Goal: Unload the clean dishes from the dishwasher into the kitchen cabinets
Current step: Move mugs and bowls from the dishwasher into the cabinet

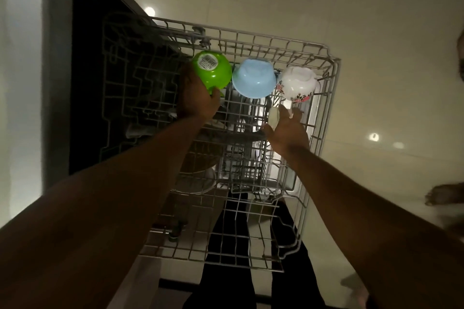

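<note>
Three upturned bowls sit along the far side of the grey wire dishwasher rack. The left hand grips the leftmost, a green plastic bowl. The right hand reaches with fingers spread, holding nothing, near the white floral bowl; a pale blue plastic bowl sits between.

One printed sticker noted on the upturned base of the green bowl. It carries a barcode-like block and lines of small print, too blurred to read. No other text found.
</note>
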A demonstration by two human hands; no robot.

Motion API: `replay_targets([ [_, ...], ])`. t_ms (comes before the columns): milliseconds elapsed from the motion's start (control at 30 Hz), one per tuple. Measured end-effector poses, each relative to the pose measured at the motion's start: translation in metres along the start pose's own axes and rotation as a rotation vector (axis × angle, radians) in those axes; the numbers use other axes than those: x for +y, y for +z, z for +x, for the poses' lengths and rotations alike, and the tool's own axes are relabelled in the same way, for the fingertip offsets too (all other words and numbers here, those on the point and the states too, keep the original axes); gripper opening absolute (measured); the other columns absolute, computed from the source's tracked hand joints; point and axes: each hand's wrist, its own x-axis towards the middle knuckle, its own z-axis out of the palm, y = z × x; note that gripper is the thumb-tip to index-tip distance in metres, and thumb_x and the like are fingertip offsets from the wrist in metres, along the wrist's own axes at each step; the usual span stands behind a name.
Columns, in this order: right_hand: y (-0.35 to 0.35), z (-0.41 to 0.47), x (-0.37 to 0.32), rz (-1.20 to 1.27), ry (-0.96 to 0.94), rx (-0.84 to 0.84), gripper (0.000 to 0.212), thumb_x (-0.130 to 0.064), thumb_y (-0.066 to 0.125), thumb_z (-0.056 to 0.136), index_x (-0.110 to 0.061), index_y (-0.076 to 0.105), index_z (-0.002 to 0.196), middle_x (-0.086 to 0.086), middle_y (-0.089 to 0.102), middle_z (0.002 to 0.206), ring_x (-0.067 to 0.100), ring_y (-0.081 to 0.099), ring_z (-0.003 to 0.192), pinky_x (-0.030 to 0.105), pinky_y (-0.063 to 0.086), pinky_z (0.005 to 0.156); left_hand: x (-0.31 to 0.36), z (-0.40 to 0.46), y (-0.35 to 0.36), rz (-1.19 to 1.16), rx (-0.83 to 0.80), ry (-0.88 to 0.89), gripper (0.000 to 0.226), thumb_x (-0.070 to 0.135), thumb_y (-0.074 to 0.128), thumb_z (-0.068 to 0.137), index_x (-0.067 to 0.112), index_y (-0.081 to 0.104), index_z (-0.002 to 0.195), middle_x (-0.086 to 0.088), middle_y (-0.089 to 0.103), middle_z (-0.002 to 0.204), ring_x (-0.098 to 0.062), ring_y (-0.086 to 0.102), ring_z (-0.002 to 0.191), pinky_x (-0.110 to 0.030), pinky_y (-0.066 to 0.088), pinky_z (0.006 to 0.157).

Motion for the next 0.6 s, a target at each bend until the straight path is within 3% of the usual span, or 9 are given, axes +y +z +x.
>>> replay_targets([
  [433, 0.0, 0.01, -0.013, -0.057, 0.101, 0.004, 0.063, -0.038, 0.054, 0.095, -0.016, 0.029, 0.148, 0.016, 0.032, 0.15, 0.042, 0.042, 0.13, 0.049, 0.043, 0.103, -0.014, 0.041, 0.01, -0.101, -0.104, 0.043, 0.106, 0.029, 0.084, 0.074, 0.003, 0.018, 0.153, -0.021, 0.031, 0.153, -0.039, 0.034, 0.139, -0.047, 0.035, 0.11],
  [600, -0.007, 0.008, -0.011, 0.008, 0.037, -0.014, 0.059, -0.037, 0.054, 0.095, -0.015, 0.032, 0.146, 0.015, 0.037, 0.144, 0.039, 0.046, 0.126, 0.048, 0.048, 0.098, -0.011, 0.037, 0.006, -0.116, -0.113, 0.044, 0.106, 0.024, 0.082, 0.077, 0.0, 0.014, 0.154, -0.024, 0.021, 0.157, -0.04, 0.026, 0.142, -0.048, 0.031, 0.113],
])
